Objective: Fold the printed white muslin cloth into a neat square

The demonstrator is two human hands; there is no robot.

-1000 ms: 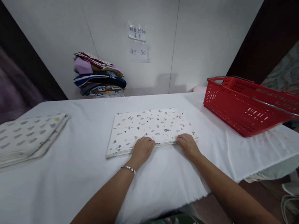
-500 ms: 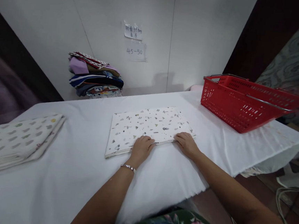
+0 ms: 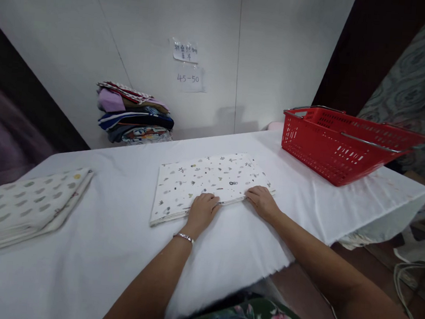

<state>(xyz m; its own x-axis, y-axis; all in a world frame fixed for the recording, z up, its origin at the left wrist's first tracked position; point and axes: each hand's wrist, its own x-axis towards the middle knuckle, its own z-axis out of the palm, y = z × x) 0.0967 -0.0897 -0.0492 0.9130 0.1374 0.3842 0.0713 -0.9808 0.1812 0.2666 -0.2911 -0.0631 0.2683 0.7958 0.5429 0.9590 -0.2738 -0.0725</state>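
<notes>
A folded white cloth (image 3: 211, 177) with small printed plants and shapes lies flat on the white-covered table in front of me. My left hand (image 3: 202, 209) is at its near edge, left of the edge's middle, fingers over the top and closed on the layers. Further right along the same edge, my right hand (image 3: 263, 202) has its fingers over the cloth in a similar hold. Its thumb is hidden from view. A second folded cloth (image 3: 26, 203), white with grey-green prints, rests at the table's left side, apart from my hands.
A red plastic basket (image 3: 328, 152) with metal handles stands at the right back of the table. Near the back left is a stack of folded fabrics (image 3: 136, 118). Paper notes (image 3: 188, 78) hang on the wall. White tablecloth (image 3: 115, 210) covers the table to its edges.
The camera view has shifted slightly, moving the basket a little left in the picture. My hands keep their places on the near edge, and the cloth lies as before.
</notes>
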